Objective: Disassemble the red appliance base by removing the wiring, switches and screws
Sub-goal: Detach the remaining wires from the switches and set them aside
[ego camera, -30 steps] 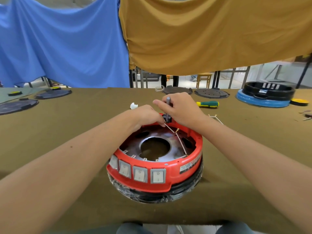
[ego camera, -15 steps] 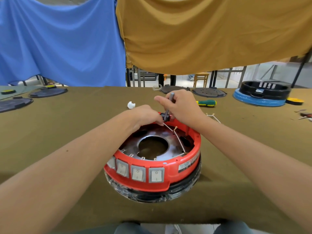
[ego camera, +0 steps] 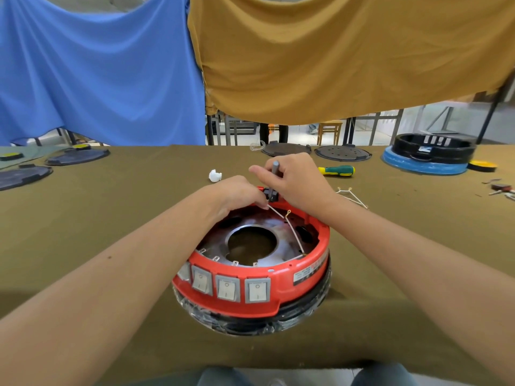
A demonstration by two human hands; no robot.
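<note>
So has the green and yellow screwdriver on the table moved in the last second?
No. The green and yellow screwdriver lies in the same spot, just this side of the perforated dark disc, right of the right hand.

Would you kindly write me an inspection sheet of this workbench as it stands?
Surface: table under olive cloth.
Job's things: red appliance base near the front edge, three rocker switches in its front; black part on the far rim.
Clutter: green-yellow screwdriver, white fragment, black discs, black-and-blue base.
Hands: left hand on the far rim; right hand grips a grey tool.
Cables: white wires inside; loose wires on the cloth.
Surroundings: blue and mustard drapes.
</note>
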